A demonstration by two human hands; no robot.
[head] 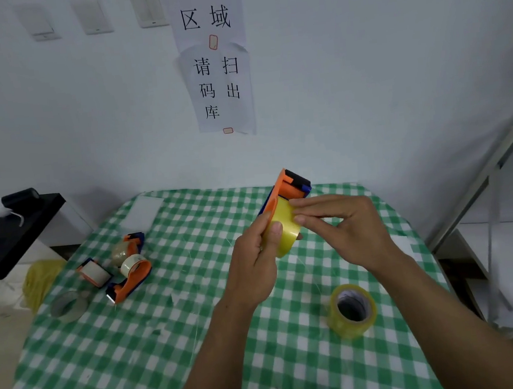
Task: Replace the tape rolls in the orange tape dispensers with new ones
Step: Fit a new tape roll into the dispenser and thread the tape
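Legible text: two paper sheets on the wall, 12 o'clock from the table.

Upper sheet (pixel 204 9), cut off by the frame top: black printed characters, partly cropped "出 库" above "区 域". Lower sheet (pixel 222 90), overlapping just under it at 12 o'clock: "请 扫" / "码 出" / "库". Small red-outlined tabs (pixel 213 42) at each sheet's lower edge, no readable text. Tape roll (pixel 352 309) at 4 o'clock: core label marks too blurred to read.

You had glossy yellow tape (pixel 282 228) in an orange plastic dispenser (pixel 289 187); the worktop's checked covering (pixel 138 349) looked smooth, slightly shiny.
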